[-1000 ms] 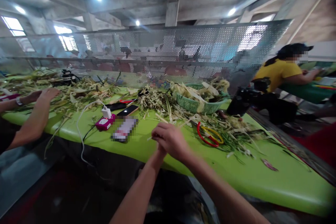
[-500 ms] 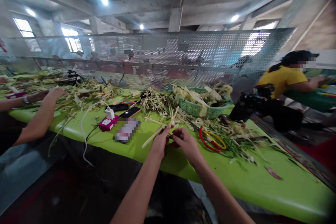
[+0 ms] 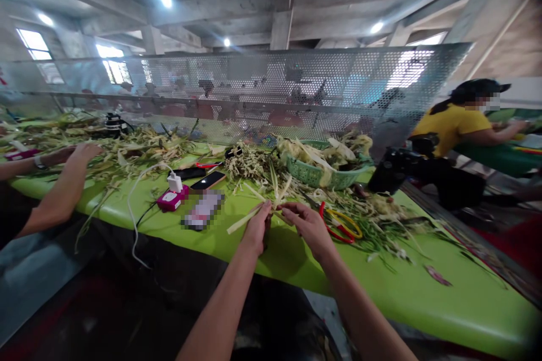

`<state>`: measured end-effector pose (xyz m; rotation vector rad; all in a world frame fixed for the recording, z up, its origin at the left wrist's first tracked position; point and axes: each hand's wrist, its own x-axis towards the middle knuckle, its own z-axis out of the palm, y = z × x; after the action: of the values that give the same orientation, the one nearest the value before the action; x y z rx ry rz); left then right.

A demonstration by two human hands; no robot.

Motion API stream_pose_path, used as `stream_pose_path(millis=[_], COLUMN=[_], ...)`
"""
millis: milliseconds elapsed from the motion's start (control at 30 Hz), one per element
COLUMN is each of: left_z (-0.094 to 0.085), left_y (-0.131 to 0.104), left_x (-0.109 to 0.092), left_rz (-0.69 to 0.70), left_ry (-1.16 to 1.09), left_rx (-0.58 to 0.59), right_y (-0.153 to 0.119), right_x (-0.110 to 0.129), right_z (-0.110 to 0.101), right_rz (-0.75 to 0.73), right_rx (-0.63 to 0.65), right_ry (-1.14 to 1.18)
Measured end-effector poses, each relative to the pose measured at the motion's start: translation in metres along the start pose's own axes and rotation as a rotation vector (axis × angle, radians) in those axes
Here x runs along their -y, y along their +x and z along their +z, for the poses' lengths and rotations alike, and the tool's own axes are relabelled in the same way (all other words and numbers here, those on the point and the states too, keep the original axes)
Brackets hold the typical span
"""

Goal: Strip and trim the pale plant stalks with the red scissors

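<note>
Pale-green plant strips [image 3: 280,194], splayed between left hand [image 3: 257,228] and right hand [image 3: 309,225], just above the tabletop [image 3: 393,293].
Largely hidden under overlapping hands one second ago; now spread into view, so apparently workable from both sides. Pinched near the crossing by closed left fingers; seemingly nipped at the right edge by nearly closed right fingers. Counted: two bare hands; at least three strip ends, any others hidden; two phones [image 3: 208,181] to the left; one red-and-yellow-handled tool [image 3: 345,230] to the right; one green basket [image 3: 315,174] beyond; one magenta power block [image 3: 173,203], one white charger [image 3: 175,182]. Too tangled to count: leaf scraps [image 3: 249,163].
</note>
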<state>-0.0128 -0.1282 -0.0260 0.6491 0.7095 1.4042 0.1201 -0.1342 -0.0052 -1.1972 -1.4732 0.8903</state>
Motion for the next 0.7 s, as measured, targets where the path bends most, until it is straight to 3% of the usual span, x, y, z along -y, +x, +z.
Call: stream_pose_path(millis=[133,300,433,500,567,600,700], left_z=[0.003,0.001,-0.003,-0.004,-0.004,-0.004,0.001], left_y=[-0.003,0.0,-0.001,-0.003,-0.003,-0.003,0.0], left_x=[0.0,0.001,0.0,0.001,0.003,0.004,0.008], left_rz=[-0.02,-0.063,-0.04,-0.022,-0.002,0.005,0.015], left_ry=[0.063,0.155,0.236,0.276,0.307,0.306,0.236], left_rx=[0.063,0.119,0.214,0.209,0.205,0.21,0.261], right_y=[0.011,0.026,0.029,0.027,0.026,0.025,0.026], right_x=[0.009,0.001,-0.001,0.006,0.017,0.022,0.032], right_z=[-0.002,-0.003,-0.011,-0.018,-0.022,-0.024,-0.02], right_rz=[-0.082,-0.049,-0.053,-0.156,-0.338,-0.419,-0.52], right_rx=[-0.007,-0.184,-0.224,-0.32,-0.427,-0.423,-0.188], right_ry=[0.021,0.103,0.081,-0.043,-0.308,-0.444,-0.696])
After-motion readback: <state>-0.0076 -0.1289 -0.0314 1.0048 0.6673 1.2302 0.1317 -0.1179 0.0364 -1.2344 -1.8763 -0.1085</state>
